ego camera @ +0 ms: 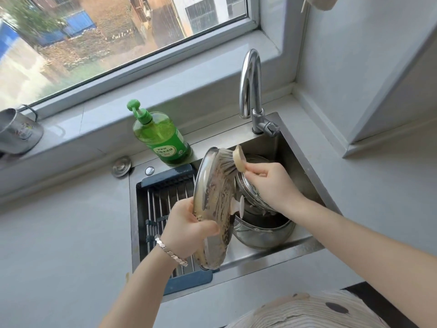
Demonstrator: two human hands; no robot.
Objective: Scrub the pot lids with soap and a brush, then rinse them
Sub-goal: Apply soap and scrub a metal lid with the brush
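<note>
A steel pot lid (214, 200), streaked with brownish suds and fitted with a white knob, stands on edge over the sink (298, 162). My left hand (189, 229) grips its lower rim. My right hand (269, 181) holds a wooden-headed brush (233, 160) whose bristles press against the lid's upper part. Below my right hand, steel pots (262, 230) are stacked in the basin.
A green soap pump bottle (160, 136) stands on the counter behind the sink. The curved tap (251, 91) rises at the back; no water is visibly running. A blue drying rack (160, 200) spans the sink's left half. A metal cup (17, 133) sits on the windowsill.
</note>
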